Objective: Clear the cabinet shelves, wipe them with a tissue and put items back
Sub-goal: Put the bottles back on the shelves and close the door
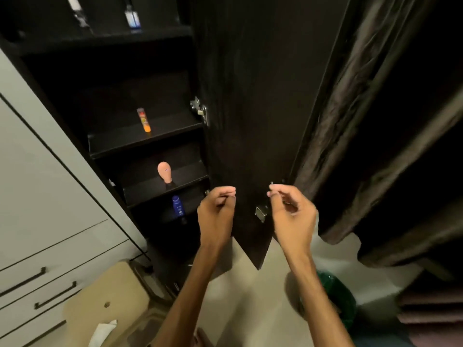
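The dark cabinet (140, 144) stands open, its door (250, 96) swung out toward me. An orange tube (143, 119) stands on a middle shelf. A pink bulb-shaped item (164, 172) stands on the shelf below, and a blue bottle (177, 206) stands under that. Two pale items (132, 17) sit on the top shelf. My left hand (217, 216) and my right hand (292, 214) hover in front of the door's lower part, fingers curled, holding nothing. A white tissue (101, 333) lies on a beige board (110, 291) on the floor.
Grey drawers with dark handles (40, 274) stand to the left of the cabinet. A brown curtain (363, 136) hangs right of the door. A green bin (335, 299) stands on the pale floor beneath my right arm. Metal hinges (199, 108) show on the door's edge.
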